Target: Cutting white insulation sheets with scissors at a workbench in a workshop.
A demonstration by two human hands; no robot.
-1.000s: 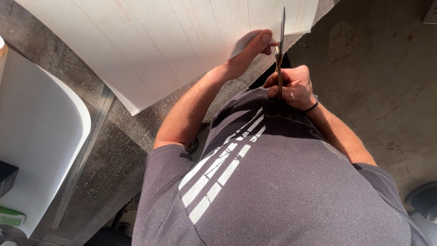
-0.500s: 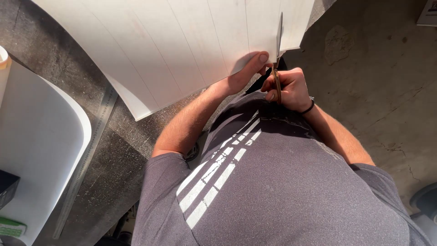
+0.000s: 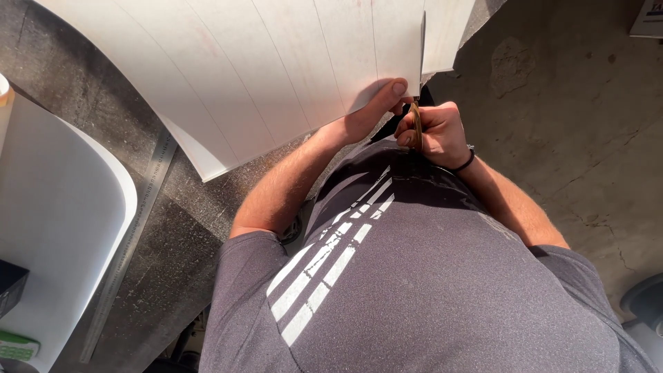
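Note:
A large white sheet [image 3: 276,69] ruled with thin pencil lines lies on the floor in front of me. My left hand [image 3: 373,107] pinches its near edge, thumb on top. My right hand [image 3: 438,135] is closed around the handles of scissors [image 3: 416,121]. The blades point away from me and stand in a cut that runs up the sheet along one ruled line. A narrow strip of the sheet [image 3: 445,34] lies to the right of the cut. A dark band circles my right wrist. My grey striped shirt fills the lower half of the view.
A long metal ruler [image 3: 131,235] lies on the rough concrete floor [image 3: 573,124] left of me. A curved white board [image 3: 62,228] sits at the far left, with a black box [image 3: 10,283] and a green item [image 3: 17,345] on it. A grey round object [image 3: 646,311] is at the lower right.
My left hand has slid back along the sheet's edge toward my body, ending close beside the right hand. The sheet has shifted a little nearer. The scissors stay in the cut.

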